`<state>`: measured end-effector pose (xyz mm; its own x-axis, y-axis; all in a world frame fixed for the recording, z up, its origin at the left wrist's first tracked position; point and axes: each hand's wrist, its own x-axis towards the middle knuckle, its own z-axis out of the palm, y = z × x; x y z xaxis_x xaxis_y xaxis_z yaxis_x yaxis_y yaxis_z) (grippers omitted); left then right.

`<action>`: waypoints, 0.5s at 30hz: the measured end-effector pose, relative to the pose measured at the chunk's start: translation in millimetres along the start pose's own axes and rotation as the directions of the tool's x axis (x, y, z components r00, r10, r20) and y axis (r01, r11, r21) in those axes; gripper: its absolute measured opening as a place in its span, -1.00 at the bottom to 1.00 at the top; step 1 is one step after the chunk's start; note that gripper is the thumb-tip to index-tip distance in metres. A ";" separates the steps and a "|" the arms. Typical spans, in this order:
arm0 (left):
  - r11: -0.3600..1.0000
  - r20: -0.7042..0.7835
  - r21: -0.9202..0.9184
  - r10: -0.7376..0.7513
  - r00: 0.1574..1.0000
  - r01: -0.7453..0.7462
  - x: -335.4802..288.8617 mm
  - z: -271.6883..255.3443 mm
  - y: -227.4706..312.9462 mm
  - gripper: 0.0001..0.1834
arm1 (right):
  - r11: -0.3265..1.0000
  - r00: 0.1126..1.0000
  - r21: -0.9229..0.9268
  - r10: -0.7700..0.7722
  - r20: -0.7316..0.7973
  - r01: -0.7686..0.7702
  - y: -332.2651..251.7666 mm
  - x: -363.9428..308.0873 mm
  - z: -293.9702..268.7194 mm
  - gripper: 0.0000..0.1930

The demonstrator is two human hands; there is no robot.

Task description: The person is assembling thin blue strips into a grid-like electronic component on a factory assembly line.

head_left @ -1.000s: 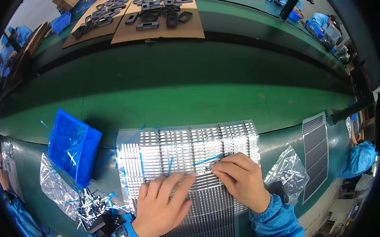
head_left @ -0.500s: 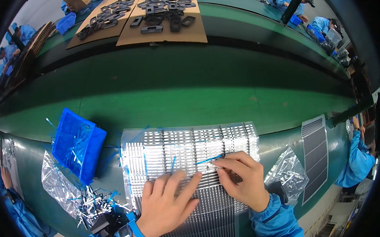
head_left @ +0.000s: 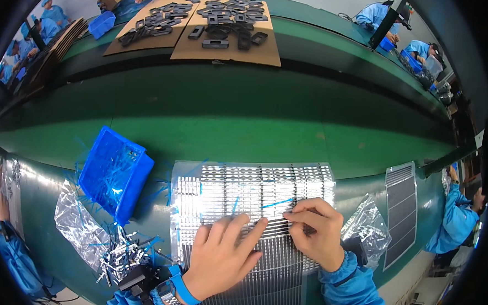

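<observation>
Toward the near edge of the long green table (head_left: 39, 219), the rectangular silver-and-grey striped sheet (head_left: 275, 237) could shift or crease if the spread left hand (head_left: 219, 259) slackens while the right hand (head_left: 320, 234), fingertips pinched on what I cannot tell, tugs near the thin blue strip (head_left: 277, 203).

The blue bin (head_left: 135, 190) and silvery sheet (head_left: 229, 178) are now seen farther right; another person (head_left: 53, 13) has been brought into view, upper left.

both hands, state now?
Left hand: open, fingers spread on the silver sheet, nothing visibly held.
Right hand: fingers curled at the sheet; can't tell whether closed on anything.
</observation>
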<state>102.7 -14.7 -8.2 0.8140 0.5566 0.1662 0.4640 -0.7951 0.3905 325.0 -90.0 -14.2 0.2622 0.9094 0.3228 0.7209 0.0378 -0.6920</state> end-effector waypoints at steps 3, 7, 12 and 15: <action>1.000 -0.006 0.000 0.019 1.000 -0.019 0.5 -0.7 0.9 -0.31 | 0.999 0.999 -0.033 0.008 -0.034 -0.009 -1.0 1.9 -2.4 -0.75; 0.999 -0.022 -0.025 0.021 1.000 -0.022 -0.5 2.0 -0.7 -0.31 | 0.998 0.992 -0.058 -0.007 -0.124 0.000 -1.1 4.7 0.1 -0.73; 0.999 -0.031 -0.029 0.019 0.999 -0.019 -4.1 -0.3 -2.4 -0.31 | 0.996 0.992 -0.091 -0.036 -0.124 0.025 0.7 4.2 -0.3 -0.72; 1.000 -0.035 0.001 -0.012 0.999 0.012 -11.6 -1.6 -6.9 -0.29 | 0.994 0.992 0.012 -0.112 -0.055 0.113 -1.5 5.7 9.7 -0.72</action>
<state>89.5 -15.3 -11.4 0.7958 0.5739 0.1933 0.4736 -0.7887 0.3920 319.2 -80.9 -17.6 0.2149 0.8753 0.4333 0.7384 0.1448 -0.6586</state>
